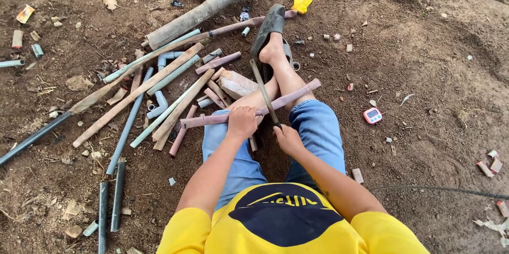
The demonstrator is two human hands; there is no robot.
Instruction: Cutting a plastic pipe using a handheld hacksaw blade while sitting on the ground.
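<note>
Pinkish pipe (249,111) lies crosswise over the person's knees, one end out past the right leg, the other toward the heap on the ground. Left hand (242,121) closed over it near mid-length, pinning it to the left knee. Right hand (289,138) closed round the handle end of a thin saw blade (263,92), which runs forward across the pipe just right of the left hand, tip near the raised foot in a dark sandal (269,26).

Step in hand, as I read it: cutting the pipe. Cannot tell how deep the blade sits. Next stroke wants the pipe held dead still and the blade kept square, clear of the left thumb.

Left of the legs: heap of pipes (159,90), grey, pink, black. Small pink timer (373,116) on the dirt, right of the right knee, well apart
</note>
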